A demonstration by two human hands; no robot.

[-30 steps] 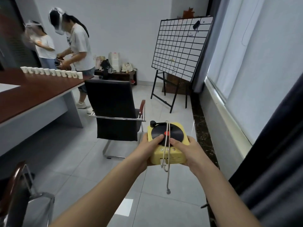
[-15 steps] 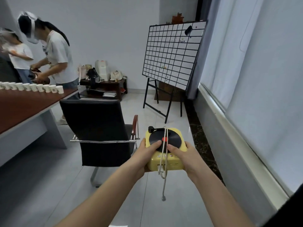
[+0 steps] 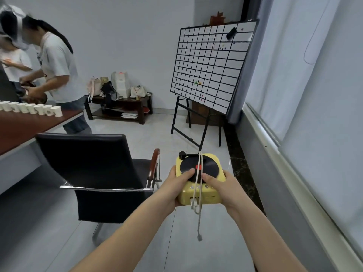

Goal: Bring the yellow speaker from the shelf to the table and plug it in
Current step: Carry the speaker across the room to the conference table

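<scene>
The yellow speaker (image 3: 204,195), shaped like a small record player with a black disc and red centre on top, is held out in front of me at waist height above the floor. My left hand (image 3: 176,185) grips its left side, thumb on the disc. My right hand (image 3: 222,187) grips its right side, thumb also on the disc. A white cable (image 3: 199,216) is looped over the top and hangs down below the speaker, its plug end dangling free. The brown table (image 3: 29,126) stands at the left.
A black office chair (image 3: 94,169) stands between me and the table. A row of white cups (image 3: 31,108) lines the table's edge. Two people (image 3: 57,71) stand at its far end. A grid whiteboard on an easel (image 3: 212,69) and a low bench with bags (image 3: 119,103) stand behind. Window wall on the right.
I have moved forward and turned a little right with the speaker held in both hands. The chair and whiteboard are closer; the table has slid toward the left edge.
</scene>
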